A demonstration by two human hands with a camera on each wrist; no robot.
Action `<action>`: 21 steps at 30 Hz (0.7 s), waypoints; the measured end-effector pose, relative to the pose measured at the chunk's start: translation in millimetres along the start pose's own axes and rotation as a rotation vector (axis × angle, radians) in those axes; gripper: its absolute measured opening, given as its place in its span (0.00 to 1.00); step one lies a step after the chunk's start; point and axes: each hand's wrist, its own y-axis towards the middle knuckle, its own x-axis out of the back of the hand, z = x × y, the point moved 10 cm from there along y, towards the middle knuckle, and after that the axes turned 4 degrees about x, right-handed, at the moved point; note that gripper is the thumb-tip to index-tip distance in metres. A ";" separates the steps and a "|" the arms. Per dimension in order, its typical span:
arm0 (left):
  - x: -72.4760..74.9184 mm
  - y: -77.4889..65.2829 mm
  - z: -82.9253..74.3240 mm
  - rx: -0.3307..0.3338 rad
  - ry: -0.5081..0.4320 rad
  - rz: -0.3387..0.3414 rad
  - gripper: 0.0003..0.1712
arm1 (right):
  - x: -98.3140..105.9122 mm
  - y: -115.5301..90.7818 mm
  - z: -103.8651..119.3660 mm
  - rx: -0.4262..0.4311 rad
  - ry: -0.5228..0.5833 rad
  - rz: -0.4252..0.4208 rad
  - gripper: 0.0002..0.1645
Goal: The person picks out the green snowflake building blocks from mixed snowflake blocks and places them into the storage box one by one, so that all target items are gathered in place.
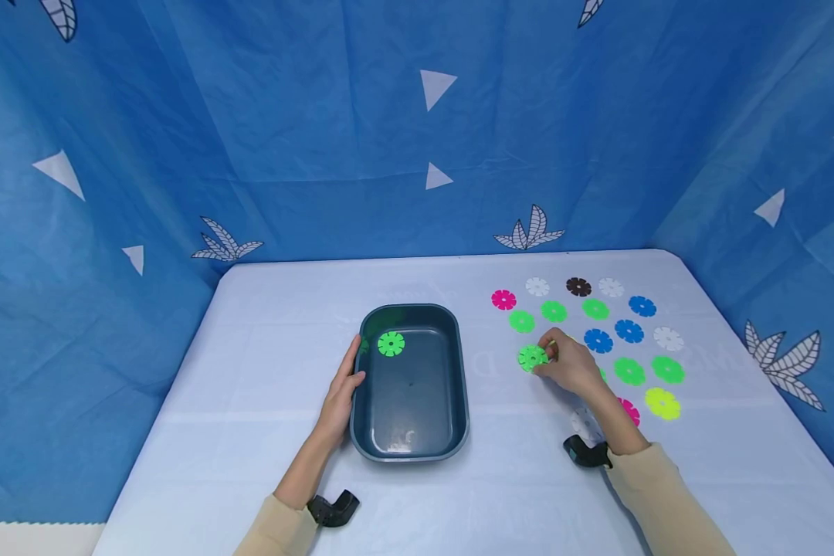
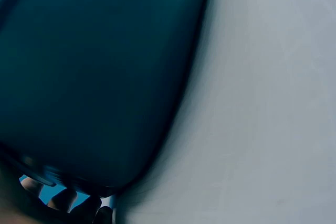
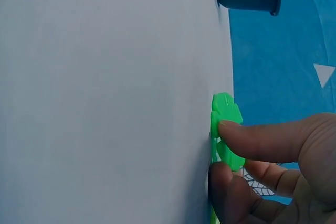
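Note:
A dark blue-green plastic tub (image 1: 411,401) stands on the table, one green notched disc (image 1: 391,344) inside near its upper left. My left hand (image 1: 338,398) grips the tub's left wall, thumb at the rim and fingers along the outside. In the left wrist view, the tub (image 2: 100,77) fills much of the frame and several fingertips show at lower left. My right hand (image 1: 570,361) pinches another green notched disc (image 1: 531,357) between thumb and fingers. The right wrist view shows this disc (image 3: 229,153) edge-on; a thin green edge appears lower down, partly hidden by the fingers.
Several flat discs lie scattered right of the tub, including a pink disc (image 1: 503,300), a brown disc (image 1: 579,286), a blue disc (image 1: 628,331) and a yellow disc (image 1: 663,403). My right forearm partly covers some. A blue patterned cloth (image 1: 361,139) hangs behind the white-covered table (image 1: 264,371).

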 end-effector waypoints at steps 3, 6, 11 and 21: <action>0.0 0.0 0.4 0.000 -0.003 0.002 0.34 | -0.5 0.0 0.4 -0.004 0.004 0.006 0.18; -0.2 0.1 0.5 -0.002 -0.006 0.005 0.34 | -1.4 0.3 0.7 -0.010 0.037 0.019 0.16; -0.6 0.1 0.5 -0.002 -0.007 0.005 0.34 | -4.2 0.4 -0.1 -0.030 0.145 0.047 0.15; 0.2 0.4 1.7 0.000 -0.006 0.005 0.34 | 0.3 3.2 11.9 -0.012 0.239 0.045 0.16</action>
